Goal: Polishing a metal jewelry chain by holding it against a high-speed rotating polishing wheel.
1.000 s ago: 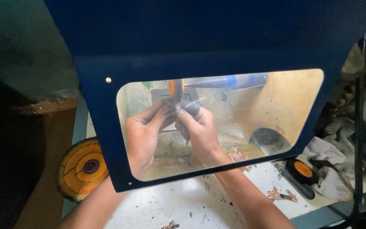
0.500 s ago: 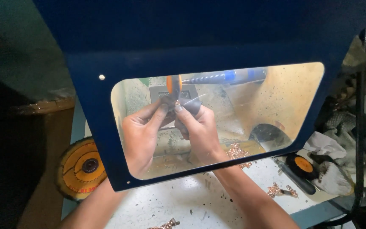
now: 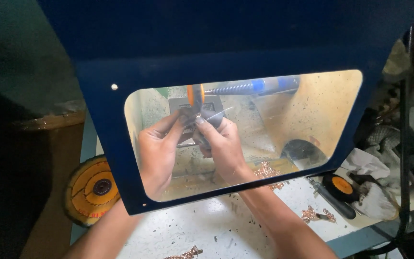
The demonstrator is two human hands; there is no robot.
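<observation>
Orange polishing wheel [image 3: 195, 95] on its threaded spindle hasn't budged this last second; my left hand [image 3: 158, 152] and right hand [image 3: 221, 144] stay pinched on a small shiny metal piece [image 3: 195, 116] pressed right under it, behind the blue guard window [image 3: 97, 144].

- A large orange buffing disc [image 3: 92, 189] leans at eight o'clock, beside the blue shield [image 3: 97, 144].
- A small orange-centred black wheel [image 3: 341, 186] lies on the white worktop [image 3: 202, 230] at four o'clock.
- White rags [image 3: 374, 165] sit beside it.
- Copper-coloured chain pieces [image 3: 315, 214] lie near five o'clock.
</observation>
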